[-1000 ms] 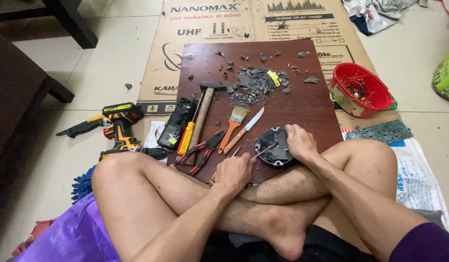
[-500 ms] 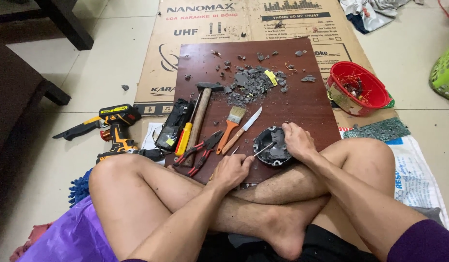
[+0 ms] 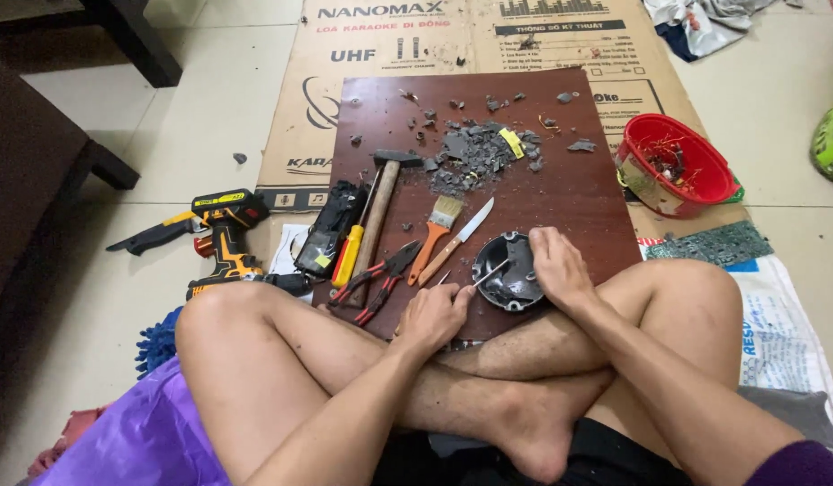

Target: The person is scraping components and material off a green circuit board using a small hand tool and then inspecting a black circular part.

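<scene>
Left hand [image 3: 432, 315] grips a thin tool [image 3: 488, 273] poking into the black round shell [image 3: 507, 270]. Right hand [image 3: 558, 267] clasps the shell's edge. Red bowl [image 3: 705, 184] holds wire scraps [image 3: 664, 162].

At the right edge of the frame a green basket [image 3: 832, 139] is cut off. The right hand [image 3: 559, 267] covers part of the round black part [image 3: 508, 270], and the red bowl's [image 3: 673, 165] small contents are too tangled to tell.
</scene>
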